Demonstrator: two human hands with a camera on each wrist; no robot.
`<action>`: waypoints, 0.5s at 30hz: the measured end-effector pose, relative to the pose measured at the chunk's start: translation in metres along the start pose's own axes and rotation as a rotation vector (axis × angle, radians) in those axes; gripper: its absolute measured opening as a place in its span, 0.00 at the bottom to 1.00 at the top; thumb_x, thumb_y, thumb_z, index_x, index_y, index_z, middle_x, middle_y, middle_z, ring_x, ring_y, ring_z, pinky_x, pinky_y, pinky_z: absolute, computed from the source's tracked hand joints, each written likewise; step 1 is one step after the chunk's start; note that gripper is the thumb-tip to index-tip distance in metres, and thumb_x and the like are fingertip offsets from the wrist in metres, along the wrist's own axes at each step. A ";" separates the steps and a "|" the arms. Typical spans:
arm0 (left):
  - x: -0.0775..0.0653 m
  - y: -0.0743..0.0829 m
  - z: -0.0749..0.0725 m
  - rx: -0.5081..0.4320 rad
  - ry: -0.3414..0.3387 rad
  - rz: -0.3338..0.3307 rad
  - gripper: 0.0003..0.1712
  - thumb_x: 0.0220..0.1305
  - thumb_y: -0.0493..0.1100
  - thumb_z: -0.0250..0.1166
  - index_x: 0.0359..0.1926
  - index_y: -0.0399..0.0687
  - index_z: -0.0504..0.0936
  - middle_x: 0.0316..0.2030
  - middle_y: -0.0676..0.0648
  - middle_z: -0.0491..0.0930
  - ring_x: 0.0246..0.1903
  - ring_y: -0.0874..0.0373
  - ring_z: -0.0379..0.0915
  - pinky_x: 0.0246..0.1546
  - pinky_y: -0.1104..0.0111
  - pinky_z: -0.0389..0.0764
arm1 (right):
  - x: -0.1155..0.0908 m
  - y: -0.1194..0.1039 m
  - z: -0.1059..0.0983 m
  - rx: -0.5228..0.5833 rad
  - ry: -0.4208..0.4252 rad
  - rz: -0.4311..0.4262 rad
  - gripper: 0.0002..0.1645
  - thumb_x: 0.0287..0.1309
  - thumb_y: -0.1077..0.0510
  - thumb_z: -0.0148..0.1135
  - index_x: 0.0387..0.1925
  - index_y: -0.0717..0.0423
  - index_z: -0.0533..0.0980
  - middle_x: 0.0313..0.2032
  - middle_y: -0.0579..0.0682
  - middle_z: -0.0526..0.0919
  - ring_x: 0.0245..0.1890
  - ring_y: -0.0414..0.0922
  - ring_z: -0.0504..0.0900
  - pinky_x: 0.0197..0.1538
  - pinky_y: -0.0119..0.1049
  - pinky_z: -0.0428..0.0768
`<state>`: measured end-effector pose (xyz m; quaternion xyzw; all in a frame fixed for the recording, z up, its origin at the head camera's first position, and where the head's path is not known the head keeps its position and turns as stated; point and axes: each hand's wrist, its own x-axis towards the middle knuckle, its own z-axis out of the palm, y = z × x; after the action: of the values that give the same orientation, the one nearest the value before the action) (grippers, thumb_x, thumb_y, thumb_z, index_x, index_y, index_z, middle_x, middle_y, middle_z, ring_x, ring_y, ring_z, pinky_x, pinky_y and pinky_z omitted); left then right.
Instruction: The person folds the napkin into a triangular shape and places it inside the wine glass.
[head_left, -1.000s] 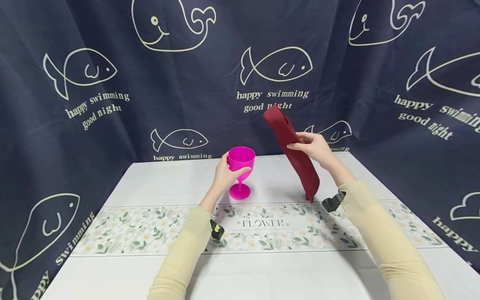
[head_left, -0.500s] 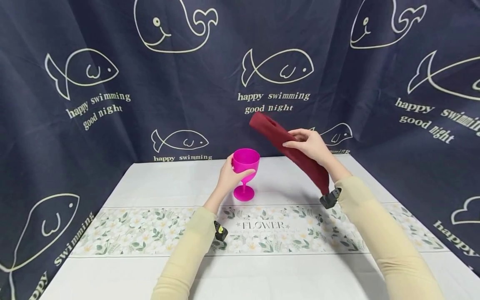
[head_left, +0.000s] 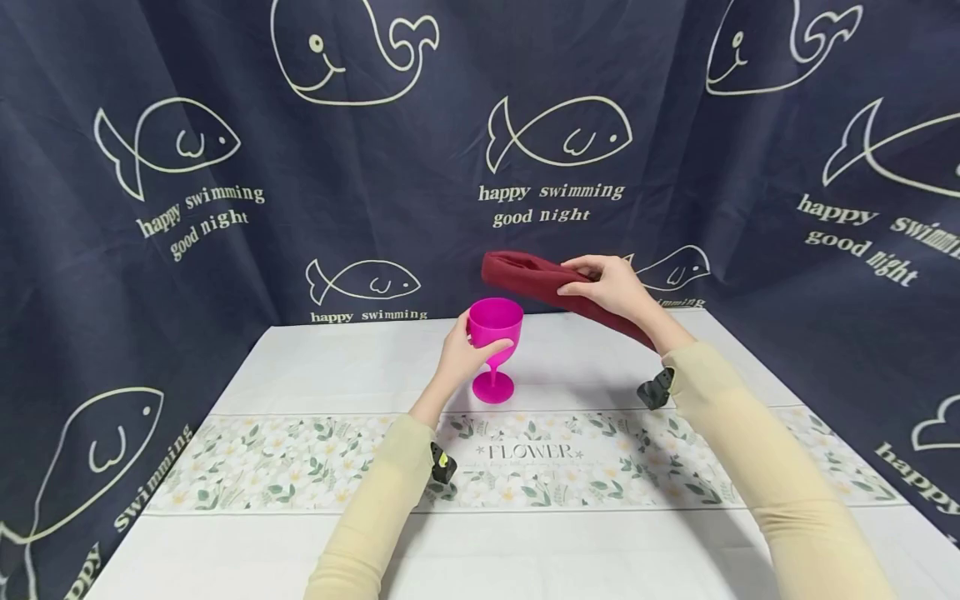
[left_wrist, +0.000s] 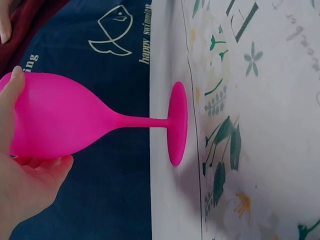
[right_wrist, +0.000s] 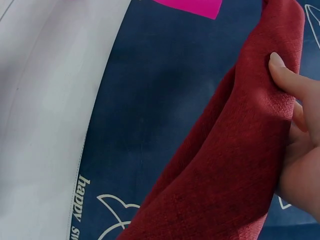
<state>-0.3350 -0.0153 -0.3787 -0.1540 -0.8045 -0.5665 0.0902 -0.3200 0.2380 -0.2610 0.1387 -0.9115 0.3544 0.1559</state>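
My left hand (head_left: 459, 354) grips the bowl of a bright pink goblet (head_left: 497, 321), thumb across the near side. The goblet is upright, its round foot (left_wrist: 177, 124) low over the white tablecloth; whether the foot touches the cloth I cannot tell. In my right hand (head_left: 611, 287), a folded dark red cloth napkin (head_left: 525, 275) is pinched between thumb and fingers. One rolled end of the napkin lies above and just behind the goblet's rim, apart from it. Its other end slopes down behind my right wrist. The right wrist view shows the napkin's folds (right_wrist: 240, 145) close up.
A white table (head_left: 300, 367) carries a printed floral band (head_left: 285, 462) with the word FLOWER across it. Dark blue curtains (head_left: 375, 192) with fish and whale drawings stand behind and at both sides. A black wrist camera (head_left: 442, 464) sits on my left sleeve.
The napkin has tipped from steep to nearly level, its upper end moving down and left toward the goblet. My left hand has shifted the goblet slightly right.
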 end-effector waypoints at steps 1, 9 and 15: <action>0.000 0.000 0.000 0.000 -0.001 -0.001 0.52 0.46 0.58 0.73 0.68 0.47 0.58 0.58 0.46 0.71 0.56 0.51 0.69 0.52 0.58 0.77 | 0.000 -0.001 0.000 -0.010 0.000 -0.004 0.25 0.47 0.49 0.72 0.49 0.51 0.79 0.36 0.54 0.85 0.34 0.43 0.79 0.40 0.35 0.72; 0.000 0.002 0.000 -0.005 -0.008 -0.007 0.51 0.46 0.57 0.73 0.68 0.48 0.59 0.57 0.47 0.72 0.55 0.53 0.69 0.52 0.60 0.77 | 0.005 -0.004 0.001 -0.082 -0.028 -0.029 0.22 0.47 0.53 0.72 0.46 0.53 0.79 0.37 0.54 0.85 0.35 0.46 0.78 0.40 0.38 0.70; 0.001 0.000 -0.001 -0.008 -0.016 -0.008 0.51 0.46 0.58 0.73 0.68 0.50 0.59 0.58 0.48 0.71 0.57 0.54 0.69 0.54 0.60 0.76 | 0.008 -0.010 0.001 -0.143 -0.035 -0.100 0.18 0.46 0.55 0.73 0.42 0.53 0.81 0.36 0.53 0.86 0.35 0.45 0.79 0.41 0.38 0.71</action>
<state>-0.3354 -0.0164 -0.3777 -0.1558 -0.8035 -0.5688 0.0809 -0.3241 0.2285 -0.2526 0.1788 -0.9291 0.2776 0.1668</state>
